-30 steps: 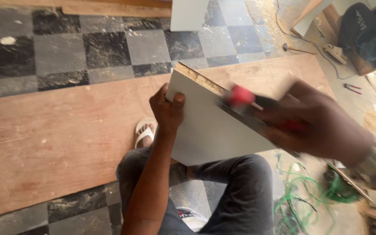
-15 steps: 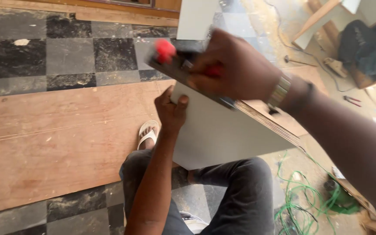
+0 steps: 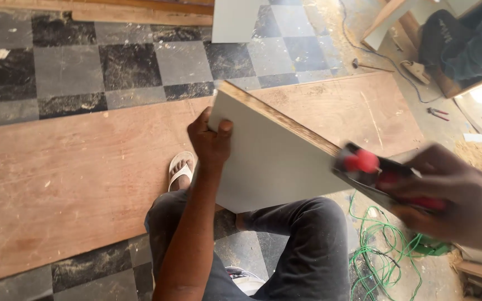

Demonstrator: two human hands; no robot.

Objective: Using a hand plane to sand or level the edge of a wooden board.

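Lying under the grey board: plywood sheet, green wire nearby.

A grey laminated rectangular board is gripped by the left hand; a red-knobbed black hand plane is held on the board's upper edge by the right hand.

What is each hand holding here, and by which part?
The left hand grips the grey-faced board at its far corner. The right hand holds a hand plane with red knob by its rear handle, on the board's edge.
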